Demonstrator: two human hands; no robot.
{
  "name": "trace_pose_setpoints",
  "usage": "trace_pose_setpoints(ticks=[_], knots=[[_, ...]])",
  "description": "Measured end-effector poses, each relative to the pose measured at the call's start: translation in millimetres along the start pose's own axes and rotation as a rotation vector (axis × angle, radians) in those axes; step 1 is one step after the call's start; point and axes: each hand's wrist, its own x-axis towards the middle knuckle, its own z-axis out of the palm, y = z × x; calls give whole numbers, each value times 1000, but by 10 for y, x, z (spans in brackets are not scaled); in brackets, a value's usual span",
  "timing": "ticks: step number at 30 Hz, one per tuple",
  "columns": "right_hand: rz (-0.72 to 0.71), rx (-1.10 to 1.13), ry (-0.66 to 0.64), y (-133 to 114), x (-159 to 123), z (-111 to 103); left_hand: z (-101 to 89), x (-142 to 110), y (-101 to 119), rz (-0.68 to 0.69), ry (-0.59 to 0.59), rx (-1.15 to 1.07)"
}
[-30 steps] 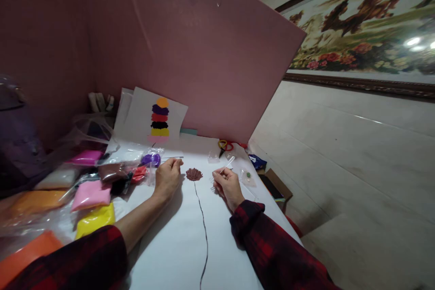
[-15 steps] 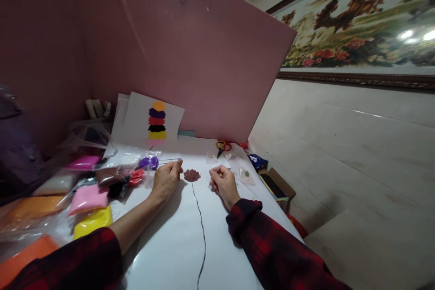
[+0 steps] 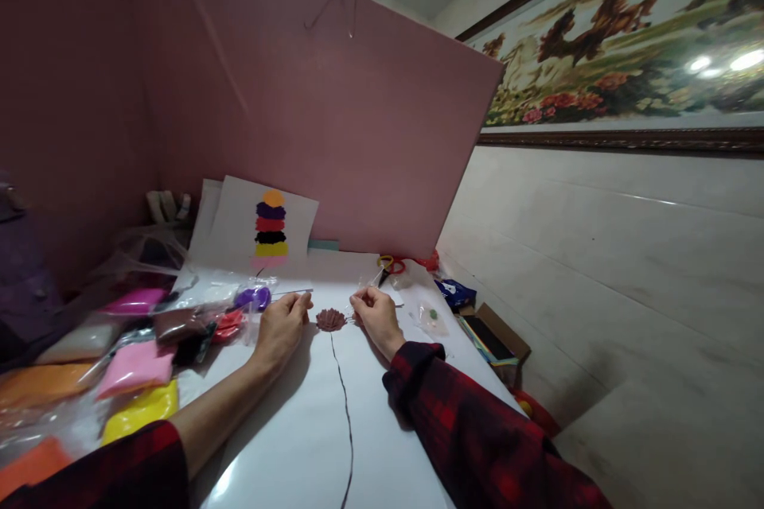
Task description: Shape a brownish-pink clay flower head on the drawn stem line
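A brown, ruffled clay-like shape point(image 3: 331, 320) lies on the white sheet point(image 3: 292, 429). A thin dark wavy line point(image 3: 349, 421) runs from it toward me. Just left of the brown shape, my left hand point(image 3: 282, 328) rests with thumb and fingers pinched; whatever is in the pinch is hidden. My right hand point(image 3: 379, 320) is closed around a thin pronged tool point(image 3: 351, 320), whose fine tips reach the right edge of the brown shape. Behind my left hand lies a thin rod point(image 3: 298, 291).
Bags of coloured clay, including pink point(image 3: 136, 367) and yellow point(image 3: 142, 412), crowd the left side. A sheet with stacked colour patches point(image 3: 271, 227) leans at the back. Scissors point(image 3: 391, 264) lie behind my right hand. A small clear bag point(image 3: 430, 318) and a box point(image 3: 495, 338) are at right.
My right hand has moved left to the brown shape, bringing the pronged tool to its edge. My left hand stays pinched beside it. The whole view has shifted slightly.
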Motion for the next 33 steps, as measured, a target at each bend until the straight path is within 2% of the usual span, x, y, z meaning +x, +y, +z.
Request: trace_pose_setpoints(ticks=[7,18,33], knots=[[-46,-73,-41,30,25,-33,-3,-28,62,-11,-62,6],[-179,-250,-82,-21,60,-35,-9,-52,136,-4,-53,31],[-214,-333,-78,-24,61,-19,2,-46,127,18,-44,20]])
